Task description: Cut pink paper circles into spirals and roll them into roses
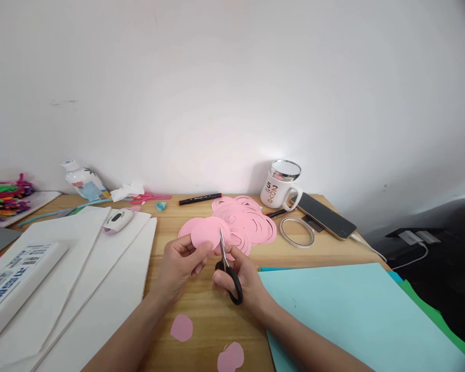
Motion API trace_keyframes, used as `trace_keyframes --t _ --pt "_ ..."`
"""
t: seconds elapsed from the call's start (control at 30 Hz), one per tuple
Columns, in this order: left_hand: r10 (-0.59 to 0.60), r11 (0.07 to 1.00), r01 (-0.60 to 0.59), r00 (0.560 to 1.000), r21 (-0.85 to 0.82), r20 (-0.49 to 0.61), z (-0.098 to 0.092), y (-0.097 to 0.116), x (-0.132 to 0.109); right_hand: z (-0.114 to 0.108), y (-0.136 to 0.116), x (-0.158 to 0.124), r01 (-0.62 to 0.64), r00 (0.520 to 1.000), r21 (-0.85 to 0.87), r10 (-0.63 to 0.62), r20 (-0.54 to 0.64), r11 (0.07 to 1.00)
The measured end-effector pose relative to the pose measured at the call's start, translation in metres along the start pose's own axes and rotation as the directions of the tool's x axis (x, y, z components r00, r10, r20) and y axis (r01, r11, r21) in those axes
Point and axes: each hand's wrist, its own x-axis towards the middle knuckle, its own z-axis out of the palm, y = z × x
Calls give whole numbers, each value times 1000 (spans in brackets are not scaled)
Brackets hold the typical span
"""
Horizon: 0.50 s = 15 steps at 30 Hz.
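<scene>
Between thumb and fingers, my left hand (184,261) pinches a pink paper circle (206,232) above the table. My right hand (242,276) is wrapped round the black handles of a pair of scissors (232,281), whose blades point up at the circle's right edge. Whether the blades are cutting into the paper I cannot tell. Behind both hands lies a heap of pink paper rings and offcuts (251,219). Nearer me on the wood are a cut pink petal-like piece (182,328) and more pink pieces (230,357).
White sheets (112,289) carry a long white box (23,287) on the left. Light blue paper (333,305) covers the right front. Along the back stand a white bottle (86,181), a black marker (200,199) and a mug (279,186). A phone (325,216) lies right, near a ring (296,232).
</scene>
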Motion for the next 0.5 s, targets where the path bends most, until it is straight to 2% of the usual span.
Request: trace_keyframes --t 0.3,0.5 --pt "-3 1000 3 1000 1 -13 1 0 1 3 -4 -2 -36 999 -37 37 18 999" --pt "-7 998 5 999 59 42 0 -3 0 3 -12 0 58 998 -4 -58 22 998"
